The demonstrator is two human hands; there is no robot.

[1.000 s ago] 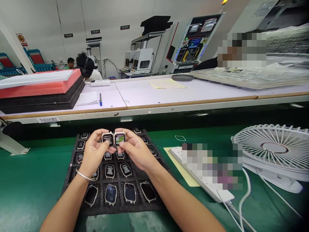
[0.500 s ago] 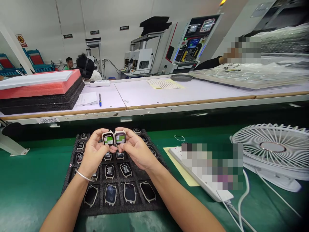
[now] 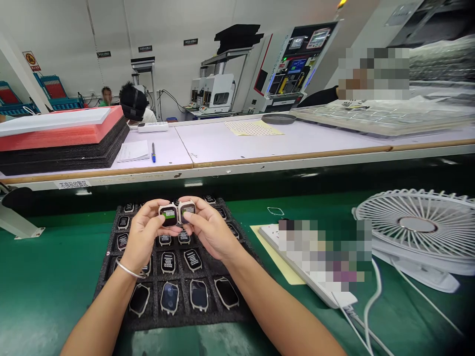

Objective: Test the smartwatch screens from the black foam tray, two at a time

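Note:
My left hand (image 3: 144,230) is closed around a smartwatch (image 3: 169,215) without a strap, its thumb on the left part of the lit screen. A second smartwatch (image 3: 187,211) is gripped by my right hand (image 3: 210,228), whose thumb lies over that screen. Both watches are held side by side, screens facing me, with green and white showing on them. Below them lies a black foam tray (image 3: 178,324) with several more watch bodies in its pockets. Some of those show white text; the watches in the nearest row (image 3: 169,298) have dark screens. My hands hide part of the tray.
To the right are a white fan (image 3: 417,225) and a white power strip (image 3: 308,267) with cables, partly pixelated. A raised shelf (image 3: 208,143) behind carries foam sheets (image 3: 55,148), paper and a pen (image 3: 153,153). Other people are beyond it.
Both thumbs have moved up onto the watch screens. The two watches have shifted very slightly to the right, and the pictures on their screens have changed.

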